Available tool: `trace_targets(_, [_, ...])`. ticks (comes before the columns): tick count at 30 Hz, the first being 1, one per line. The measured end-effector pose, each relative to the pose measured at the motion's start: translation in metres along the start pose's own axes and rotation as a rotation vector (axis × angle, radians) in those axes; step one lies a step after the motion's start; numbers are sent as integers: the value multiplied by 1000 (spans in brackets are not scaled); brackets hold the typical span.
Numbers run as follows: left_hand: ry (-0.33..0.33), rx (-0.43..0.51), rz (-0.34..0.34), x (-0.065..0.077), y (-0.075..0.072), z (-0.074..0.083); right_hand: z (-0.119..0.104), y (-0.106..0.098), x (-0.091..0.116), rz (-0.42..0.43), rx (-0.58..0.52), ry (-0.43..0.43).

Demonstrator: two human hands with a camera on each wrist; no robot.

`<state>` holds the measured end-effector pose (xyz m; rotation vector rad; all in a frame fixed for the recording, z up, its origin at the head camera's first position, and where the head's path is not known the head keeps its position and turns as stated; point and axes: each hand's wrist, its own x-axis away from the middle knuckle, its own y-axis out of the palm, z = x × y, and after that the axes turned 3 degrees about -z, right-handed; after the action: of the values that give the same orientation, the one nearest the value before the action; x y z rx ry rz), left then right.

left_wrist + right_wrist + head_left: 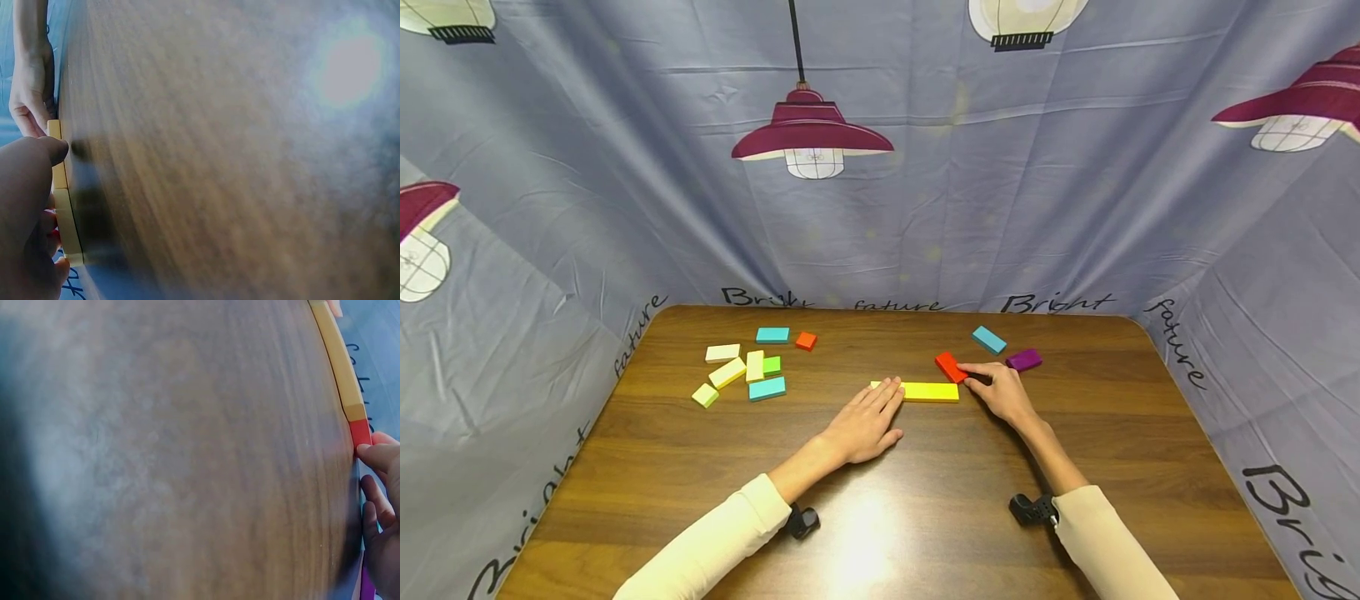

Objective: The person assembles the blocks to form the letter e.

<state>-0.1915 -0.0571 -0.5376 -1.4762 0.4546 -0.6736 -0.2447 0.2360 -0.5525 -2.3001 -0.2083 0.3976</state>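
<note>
My left hand (867, 421) rests on a row of yellow blocks, its fingers straight and close together. To the right of those fingers a bright yellow block (931, 392) lies flat; a paler yellow block (69, 231) meets it end to end in the left wrist view. With thumb and fingertips my right hand (1000, 393) pinches a red block (951, 367), which lies slantwise just behind the row's right end. Seen from the right wrist, the red block (360, 434) appears right by the yellow end. Close beyond the right hand lie a purple block (1024, 359) and a blue block (989, 339).
At the back left several loose blocks lie on the wooden table (700, 467), among them a blue block (767, 389), a cream block (722, 353), a green block (772, 365) and a small orange-red block (806, 341). A printed curtain (910, 208) hangs behind.
</note>
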Motion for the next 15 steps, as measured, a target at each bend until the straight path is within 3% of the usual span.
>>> trace_targets(15, [-1, 2, -4, 0, -1, 0, 2, 0, -1, 6, 4, -9])
